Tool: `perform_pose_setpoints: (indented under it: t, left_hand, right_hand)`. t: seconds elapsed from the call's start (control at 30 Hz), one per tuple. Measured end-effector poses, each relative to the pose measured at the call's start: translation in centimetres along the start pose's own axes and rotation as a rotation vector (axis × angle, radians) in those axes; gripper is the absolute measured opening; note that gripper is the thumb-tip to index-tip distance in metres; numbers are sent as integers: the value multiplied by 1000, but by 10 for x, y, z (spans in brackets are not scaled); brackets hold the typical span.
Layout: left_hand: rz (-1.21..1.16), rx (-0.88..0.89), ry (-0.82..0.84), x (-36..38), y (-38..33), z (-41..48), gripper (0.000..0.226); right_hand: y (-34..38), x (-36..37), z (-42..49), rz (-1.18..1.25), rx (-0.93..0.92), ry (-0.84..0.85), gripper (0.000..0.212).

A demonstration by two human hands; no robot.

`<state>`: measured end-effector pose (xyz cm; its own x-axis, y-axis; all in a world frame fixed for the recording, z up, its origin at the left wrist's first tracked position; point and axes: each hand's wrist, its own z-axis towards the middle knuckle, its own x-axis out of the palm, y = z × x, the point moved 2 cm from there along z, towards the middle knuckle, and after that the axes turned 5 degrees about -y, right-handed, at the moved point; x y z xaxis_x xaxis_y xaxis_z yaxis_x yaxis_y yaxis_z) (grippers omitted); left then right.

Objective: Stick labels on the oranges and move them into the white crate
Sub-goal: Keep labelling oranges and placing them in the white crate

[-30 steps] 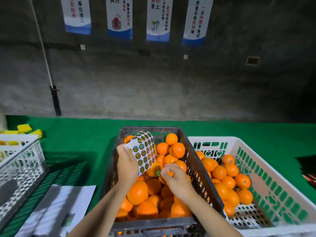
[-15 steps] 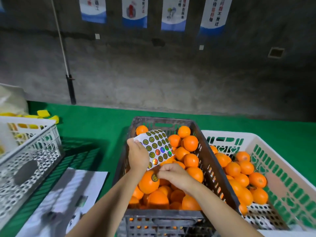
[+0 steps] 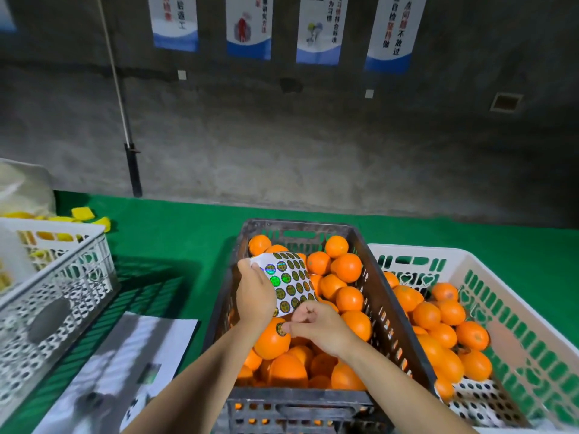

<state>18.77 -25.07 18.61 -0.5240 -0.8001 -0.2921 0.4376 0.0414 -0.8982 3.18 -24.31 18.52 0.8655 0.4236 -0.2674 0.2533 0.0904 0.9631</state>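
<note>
Pressing a round label (image 3: 281, 328) onto an orange (image 3: 269, 344), the right hand (image 3: 316, 327) is pinching it down with curled fingertips, while the left hand (image 3: 255, 291) is gripping the label sheet (image 3: 291, 277) just above. The labelling step seems to be finishing. Next, a hand is going to need a full grasp on this orange to carry it over the rim into the white crate (image 3: 423, 249). Large and glossy, the orange is sitting atop the pile towards the near left corner of the dark crate (image 3: 297, 397).

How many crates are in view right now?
3. A dark crate in the middle, a white crate right of it, both holding oranges, and a second white crate at the far left.
</note>
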Motion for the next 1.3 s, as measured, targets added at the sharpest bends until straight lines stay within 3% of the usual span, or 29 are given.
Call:
perform_pose_setpoints:
  t: [0.1, 0.2, 0.4, 0.5, 0.57, 0.7, 0.77, 1.0, 1.13, 1.23, 1.3]
  left_hand:
    - [16, 6, 7, 0, 0, -1, 17]
    - [23, -6, 39, 1, -2, -2, 20]
    - [13, 17, 14, 0, -2, -6, 21]
    - [-5, 0, 12, -1, -2, -6, 18]
    - [-67, -38, -20, -2, -3, -5, 20]
    - [-242, -183, -164, -9, -3, 4, 25]
    - [-278, -235, -143, -10, -2, 5, 25]
    - [-7, 6, 54, -6, 0, -5, 21]
    - [118, 109, 127, -2, 3, -11, 25]
    - [176, 149, 163, 1, 1, -14, 24]
    - [210, 197, 174, 1, -1, -15, 20]
  right_hand:
    - [-3, 3, -1, -56, 106, 96, 29]
    - [-6, 4, 1, -160, 279, 204, 50]
    - [-10, 14, 5, -177, 389, 364, 91]
    - [-10, 15, 7, -127, 370, 350, 78]
    - [-6, 15, 7, -161, 316, 280, 63]
    - [-1, 7, 5, -92, 341, 4, 87]
    - [-2, -3, 5, 11, 372, -168, 86]
    - [-9, -38, 12, 229, 379, -764, 75]
    - [-1, -47, 11, 655, 417, -855, 61]
    - [-3, -56, 8, 1257, 464, -708, 58]
    - [-3, -58, 4, 1469, 434, -613, 65]
